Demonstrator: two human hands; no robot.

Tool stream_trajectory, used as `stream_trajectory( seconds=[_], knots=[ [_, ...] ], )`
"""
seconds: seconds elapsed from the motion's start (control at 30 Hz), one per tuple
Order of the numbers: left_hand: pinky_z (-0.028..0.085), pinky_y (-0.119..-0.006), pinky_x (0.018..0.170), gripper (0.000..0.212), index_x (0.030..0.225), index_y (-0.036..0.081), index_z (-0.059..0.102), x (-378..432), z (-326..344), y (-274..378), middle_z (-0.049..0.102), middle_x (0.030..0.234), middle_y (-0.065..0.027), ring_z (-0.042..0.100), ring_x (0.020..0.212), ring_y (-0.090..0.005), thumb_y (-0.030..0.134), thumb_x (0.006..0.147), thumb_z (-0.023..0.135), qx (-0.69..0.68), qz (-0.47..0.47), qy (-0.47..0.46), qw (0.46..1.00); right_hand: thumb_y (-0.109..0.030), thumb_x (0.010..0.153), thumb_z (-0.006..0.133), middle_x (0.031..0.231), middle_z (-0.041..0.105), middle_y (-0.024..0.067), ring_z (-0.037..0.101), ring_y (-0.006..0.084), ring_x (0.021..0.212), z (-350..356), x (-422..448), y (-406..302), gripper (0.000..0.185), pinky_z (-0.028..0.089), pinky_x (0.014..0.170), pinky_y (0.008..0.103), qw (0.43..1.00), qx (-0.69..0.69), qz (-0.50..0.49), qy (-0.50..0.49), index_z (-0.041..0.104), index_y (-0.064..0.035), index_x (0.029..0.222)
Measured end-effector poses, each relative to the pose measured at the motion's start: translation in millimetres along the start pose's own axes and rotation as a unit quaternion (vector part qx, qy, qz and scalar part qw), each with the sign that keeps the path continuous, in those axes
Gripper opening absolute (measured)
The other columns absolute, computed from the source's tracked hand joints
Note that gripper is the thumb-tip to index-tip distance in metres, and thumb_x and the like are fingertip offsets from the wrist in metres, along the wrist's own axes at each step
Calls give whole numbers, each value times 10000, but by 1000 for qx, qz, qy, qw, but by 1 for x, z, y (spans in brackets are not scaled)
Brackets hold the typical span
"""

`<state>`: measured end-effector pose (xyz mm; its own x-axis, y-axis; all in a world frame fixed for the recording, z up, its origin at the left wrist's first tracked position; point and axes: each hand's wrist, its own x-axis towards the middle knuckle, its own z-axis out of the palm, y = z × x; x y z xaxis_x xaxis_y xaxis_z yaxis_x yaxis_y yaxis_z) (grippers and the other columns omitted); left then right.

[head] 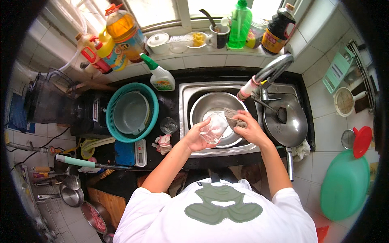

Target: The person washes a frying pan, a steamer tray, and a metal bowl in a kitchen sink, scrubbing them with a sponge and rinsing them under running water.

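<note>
Over the sink (pixel 183 100), my left hand (pixel 197 137) holds a clear drinking glass (pixel 213 130), tilted, its thick base towards me. To its right, my right hand (pixel 247 126) grips a grey-brown cleaning cloth (pixel 231 117) beside the glass; whether they touch is unclear. Beneath both hands a stainless steel basin (pixel 199 106) sits in the sink, with something whitish inside, partly hidden by the glass and hands. The faucet (pixel 275 65) arches at the basin's upper right, its pink and white nozzle (pixel 246 89) pointing down. Another clear glass (pixel 169 125) is on the black counter to the left.
A wok (pixel 285 130) with a ladle occupies the right side. Left are a teal basket (pixel 155 106), a kitchen scale (pixel 140 153) and a crumpled cloth (pixel 164 144). Behind them stands a spray bottle (pixel 162 79). Bottles, a mug (pixel 219 36) and bowls line the windowsill.
</note>
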<state>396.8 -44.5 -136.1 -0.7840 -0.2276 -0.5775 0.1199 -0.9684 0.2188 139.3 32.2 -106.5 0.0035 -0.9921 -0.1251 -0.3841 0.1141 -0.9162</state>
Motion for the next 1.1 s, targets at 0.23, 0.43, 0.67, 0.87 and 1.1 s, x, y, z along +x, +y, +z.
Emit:
stream_trajectory(
  seconds=[0.23,0.43,0.67,0.87,1.1],
  knots=[
    [568,-459,915,491,1347,164,582,-2,17,4,648,1266,-87,659,1151,-273,504,997,634,35,32,46,998,-33,766,770,1021,710,127,671,188,993,-16,55,-55,270,531,868,332,988,-91,-74,-103,754,-13,1035],
    [524,-540,968,498,1227,125,582,17,30,9,583,1248,-140,576,1200,-278,496,927,728,73,147,154,974,-199,896,787,1023,760,119,719,186,891,-5,43,-42,424,566,811,323,958,34,109,-264,685,-18,1265],
    [515,-263,718,182,1020,120,690,66,19,6,670,920,1,618,817,-92,294,974,716,181,479,262,818,-40,891,724,844,689,48,652,137,678,44,46,-28,278,497,560,277,894,388,223,-39,683,-1,1163],
    [520,-341,739,371,989,84,742,90,-2,26,699,900,-36,636,829,-142,447,974,667,286,322,305,850,18,802,631,1188,698,252,718,339,918,82,22,4,501,575,848,443,898,-217,-379,49,588,104,1294],
    [500,-295,676,246,923,112,734,103,11,18,667,850,19,619,794,-102,356,933,706,114,456,205,859,-90,968,644,844,695,30,631,131,594,72,44,-43,149,465,506,276,901,377,187,106,673,-27,1100]
  ],
)
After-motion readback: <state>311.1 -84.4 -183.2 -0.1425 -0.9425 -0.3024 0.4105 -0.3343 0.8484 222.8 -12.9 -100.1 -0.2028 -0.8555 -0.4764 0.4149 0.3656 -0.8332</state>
